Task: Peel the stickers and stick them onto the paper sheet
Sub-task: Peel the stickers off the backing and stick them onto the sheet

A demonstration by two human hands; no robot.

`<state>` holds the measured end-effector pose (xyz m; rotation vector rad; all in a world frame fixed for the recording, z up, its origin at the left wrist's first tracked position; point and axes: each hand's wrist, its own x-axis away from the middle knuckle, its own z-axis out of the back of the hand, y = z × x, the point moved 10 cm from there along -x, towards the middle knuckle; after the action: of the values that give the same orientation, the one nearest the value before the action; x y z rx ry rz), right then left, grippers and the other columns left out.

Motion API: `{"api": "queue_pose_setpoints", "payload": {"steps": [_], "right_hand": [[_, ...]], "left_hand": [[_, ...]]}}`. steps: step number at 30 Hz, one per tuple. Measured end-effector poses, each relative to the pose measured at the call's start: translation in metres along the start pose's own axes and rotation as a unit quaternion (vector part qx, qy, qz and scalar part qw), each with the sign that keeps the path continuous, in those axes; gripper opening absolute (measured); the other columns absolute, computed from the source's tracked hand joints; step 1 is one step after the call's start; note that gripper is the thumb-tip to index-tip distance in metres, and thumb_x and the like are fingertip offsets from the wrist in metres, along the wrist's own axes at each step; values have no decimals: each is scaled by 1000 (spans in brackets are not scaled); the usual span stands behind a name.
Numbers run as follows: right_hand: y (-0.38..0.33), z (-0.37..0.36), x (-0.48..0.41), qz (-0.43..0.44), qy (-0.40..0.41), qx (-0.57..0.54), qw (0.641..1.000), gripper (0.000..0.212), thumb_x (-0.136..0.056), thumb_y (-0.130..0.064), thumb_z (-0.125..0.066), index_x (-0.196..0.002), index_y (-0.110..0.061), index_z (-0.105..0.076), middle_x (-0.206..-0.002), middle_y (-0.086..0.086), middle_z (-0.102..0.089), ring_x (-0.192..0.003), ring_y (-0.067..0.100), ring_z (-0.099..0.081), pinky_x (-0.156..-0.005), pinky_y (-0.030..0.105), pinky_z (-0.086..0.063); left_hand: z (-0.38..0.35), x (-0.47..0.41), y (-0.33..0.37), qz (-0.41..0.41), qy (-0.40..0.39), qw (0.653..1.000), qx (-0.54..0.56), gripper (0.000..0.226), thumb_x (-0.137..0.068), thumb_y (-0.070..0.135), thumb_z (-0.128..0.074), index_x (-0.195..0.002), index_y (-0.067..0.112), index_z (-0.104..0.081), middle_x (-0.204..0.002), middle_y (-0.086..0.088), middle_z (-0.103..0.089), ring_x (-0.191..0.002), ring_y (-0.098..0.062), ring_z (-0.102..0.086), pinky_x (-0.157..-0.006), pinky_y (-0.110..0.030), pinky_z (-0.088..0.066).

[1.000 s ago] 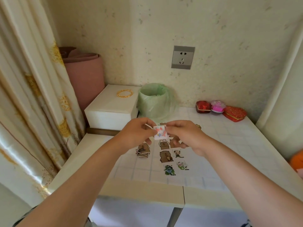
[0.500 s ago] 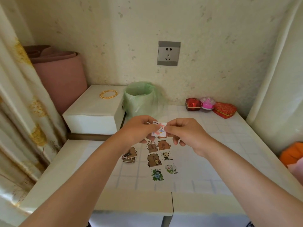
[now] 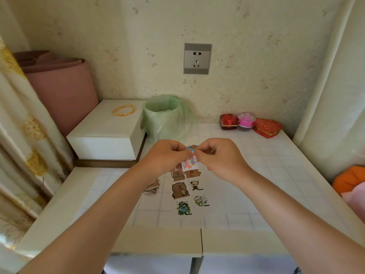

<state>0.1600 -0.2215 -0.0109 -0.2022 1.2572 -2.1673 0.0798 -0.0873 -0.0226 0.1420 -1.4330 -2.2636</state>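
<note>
Head view: two hands meet above the table [image 3: 276, 175]. The left hand [image 3: 167, 157] and right hand [image 3: 219, 157] both pinch one small orange-and-blue sticker [image 3: 190, 164] at its top edge. Below it, seven flat stickers [image 3: 179, 191] show, with one loose pile [image 3: 153, 187] to their left. Three small boxes [image 3: 245, 119] and one bin [image 3: 164, 117] stand behind.

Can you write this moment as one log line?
left hand: pinches sticker | right hand: pinches same sticker | sticker: held above table, not yet stuck
</note>
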Motion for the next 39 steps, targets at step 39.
{"api": "queue_pose_setpoints", "payload": {"steps": [39], "right_hand": [[-10,-7,9,-32,-85,-52,994,22,-96,-18,-63,-76,-22,-71,-57,-14,-66,-49,5,-52,-48,9,-37]], "left_hand": [[0,1,10,-53,-33,998,10,10,-91,19,-67,-87,15,-75,-84,-6,-75,-65,-6,-64,-62,-23,-51]]}}
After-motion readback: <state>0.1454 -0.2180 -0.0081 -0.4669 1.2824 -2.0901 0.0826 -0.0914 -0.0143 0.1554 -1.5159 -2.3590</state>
